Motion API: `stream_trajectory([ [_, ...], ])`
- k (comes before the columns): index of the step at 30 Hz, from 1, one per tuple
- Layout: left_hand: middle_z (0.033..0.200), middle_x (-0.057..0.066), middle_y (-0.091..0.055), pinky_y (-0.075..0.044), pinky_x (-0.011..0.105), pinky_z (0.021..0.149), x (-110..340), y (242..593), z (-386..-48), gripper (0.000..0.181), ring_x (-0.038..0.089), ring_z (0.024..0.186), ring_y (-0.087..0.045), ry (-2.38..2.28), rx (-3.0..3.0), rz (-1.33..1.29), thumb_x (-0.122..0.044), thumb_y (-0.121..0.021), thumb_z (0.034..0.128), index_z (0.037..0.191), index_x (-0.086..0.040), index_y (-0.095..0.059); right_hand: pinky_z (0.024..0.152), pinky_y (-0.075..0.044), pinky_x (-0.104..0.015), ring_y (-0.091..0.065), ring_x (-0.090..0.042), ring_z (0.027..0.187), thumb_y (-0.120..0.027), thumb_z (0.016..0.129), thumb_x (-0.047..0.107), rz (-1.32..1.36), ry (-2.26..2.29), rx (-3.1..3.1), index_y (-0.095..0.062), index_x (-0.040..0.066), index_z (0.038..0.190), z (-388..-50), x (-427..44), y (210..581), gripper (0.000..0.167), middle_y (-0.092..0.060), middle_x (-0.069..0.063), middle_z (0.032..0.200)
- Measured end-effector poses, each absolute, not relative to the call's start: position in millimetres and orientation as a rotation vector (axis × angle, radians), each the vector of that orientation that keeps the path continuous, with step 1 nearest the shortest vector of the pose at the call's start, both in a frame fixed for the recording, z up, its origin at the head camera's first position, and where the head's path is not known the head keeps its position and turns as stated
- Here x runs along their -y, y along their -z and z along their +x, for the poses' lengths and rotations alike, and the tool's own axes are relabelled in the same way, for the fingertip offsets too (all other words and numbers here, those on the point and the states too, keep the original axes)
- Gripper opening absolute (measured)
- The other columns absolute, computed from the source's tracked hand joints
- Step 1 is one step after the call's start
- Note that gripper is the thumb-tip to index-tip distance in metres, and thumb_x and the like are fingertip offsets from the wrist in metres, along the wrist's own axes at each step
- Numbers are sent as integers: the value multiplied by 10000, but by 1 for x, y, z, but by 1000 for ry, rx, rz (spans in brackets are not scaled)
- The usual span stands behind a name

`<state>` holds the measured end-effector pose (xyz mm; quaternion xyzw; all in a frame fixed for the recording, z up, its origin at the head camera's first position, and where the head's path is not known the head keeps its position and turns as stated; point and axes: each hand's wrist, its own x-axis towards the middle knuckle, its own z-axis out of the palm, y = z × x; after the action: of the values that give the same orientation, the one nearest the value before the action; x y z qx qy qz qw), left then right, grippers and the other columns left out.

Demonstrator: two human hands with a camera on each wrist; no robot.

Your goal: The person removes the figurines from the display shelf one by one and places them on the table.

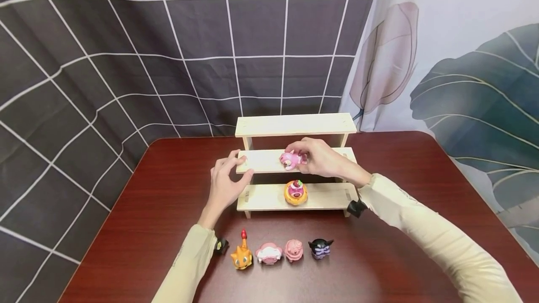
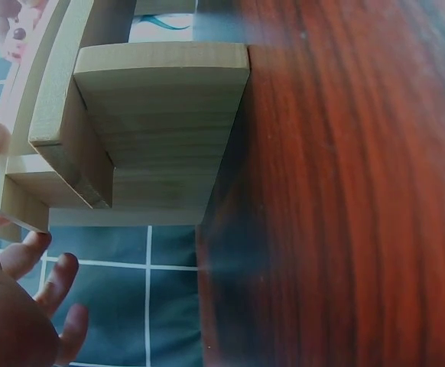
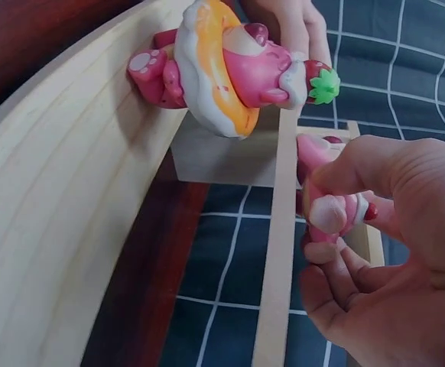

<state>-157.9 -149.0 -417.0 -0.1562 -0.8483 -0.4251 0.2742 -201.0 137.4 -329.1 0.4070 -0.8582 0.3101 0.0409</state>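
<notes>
My right hand [image 1: 317, 157] pinches a pink bear figurine [image 1: 290, 159] over the middle tier of a pale wooden three-step display stand [image 1: 294, 124]. In the right wrist view, thumb and fingers close around the figurine's body [image 3: 337, 202]. My left hand [image 1: 225, 179] holds the left end of the middle tier, thumb at the front edge and index finger by the top; its other fingers spread past the end in the left wrist view. On the lowest tier sits another pink bear figurine in an orange doughnut ring [image 1: 296, 192].
Along the table [image 1: 177, 191] before the stand lie an orange figurine with a red-tipped tail [image 1: 242, 257], a pink-and-white figurine [image 1: 269, 253], a round pink figurine [image 1: 294, 250] and a black-and-purple one [image 1: 321, 248]. A dark grid curtain [image 1: 202, 78] hangs behind.
</notes>
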Motion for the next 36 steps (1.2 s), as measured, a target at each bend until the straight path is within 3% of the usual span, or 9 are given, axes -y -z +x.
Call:
stream_trajectory([
  [16, 1341, 115, -625, -300, 551, 910, 149, 418, -158, 364, 322, 1066, -528, 1134, 2284, -414, -242, -791, 830, 1157, -93, -740, 726, -496, -360, -550, -187, 867, -781, 749, -3, 1178, -1077, 2597, -689, 80, 1141, -195, -148, 331, 412, -655, -37, 1010],
  [36, 1336, 143, -624, -292, 575, 924, 150, 419, -158, 364, 320, 1071, -533, 1133, 2275, -427, -234, -788, 838, 1164, -81, -737, 733, -501, -374, -579, -195, 883, -756, 734, -89, 1141, -1123, 2483, -671, 32, 1176, -170, -183, 334, 465, -666, -41, 1016],
])
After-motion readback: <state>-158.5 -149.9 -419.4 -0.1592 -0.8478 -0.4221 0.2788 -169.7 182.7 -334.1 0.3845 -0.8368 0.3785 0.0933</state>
